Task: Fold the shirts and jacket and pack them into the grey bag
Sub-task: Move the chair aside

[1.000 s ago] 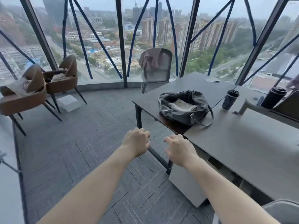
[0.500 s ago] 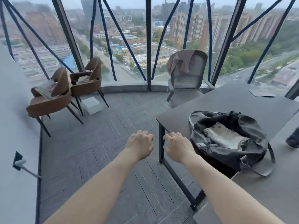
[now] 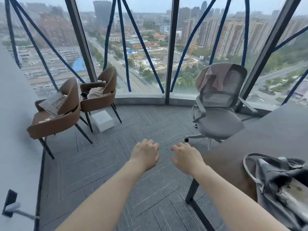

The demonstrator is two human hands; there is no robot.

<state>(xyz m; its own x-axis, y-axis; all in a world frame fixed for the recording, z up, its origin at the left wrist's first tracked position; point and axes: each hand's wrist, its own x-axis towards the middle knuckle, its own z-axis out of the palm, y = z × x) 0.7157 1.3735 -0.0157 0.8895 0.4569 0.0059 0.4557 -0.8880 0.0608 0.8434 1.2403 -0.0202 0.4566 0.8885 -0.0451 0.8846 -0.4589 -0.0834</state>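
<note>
The grey bag [image 3: 281, 184] sits on the dark worktop [image 3: 273, 130] at my lower right, its mouth gaping and one strap looped over the near edge; inside it lies a pale folded garment [image 3: 293, 192], partly cut off by the frame. Both my bare arms reach straight forward over the grey carpet floor [image 3: 150, 124], palms down. My left hand [image 3: 145, 154] hangs with its fingers loosely curled and nothing in its grip. My right hand [image 3: 187, 155] is just beside it, apart from it by a narrow gap, its fingers likewise relaxed and bent downward, its grip holding nothing; it hovers near the worktop's corner without touching it.

Farther off on the right, a grey mesh office chair [image 3: 220, 114] stands beside the worktop's far end, and a pinkish-brown garment [image 3: 215, 75] is draped over the top of its backrest, hanging down the front. On the left stand two brown armchairs touching one another. The nearer brown armchair [image 3: 55, 120] has a pale printed item [image 3: 55, 104] propped against its back; I cannot tell whether it is cloth or paper. The farther brown armchair [image 3: 100, 95] holds a crumpled beige garment [image 3: 95, 92] on its seat. A small white box [image 3: 102, 120] sits on the floor beside their legs. Beyond everything, tall windows [image 3: 145, 47] with dark frames look over a city.
</note>
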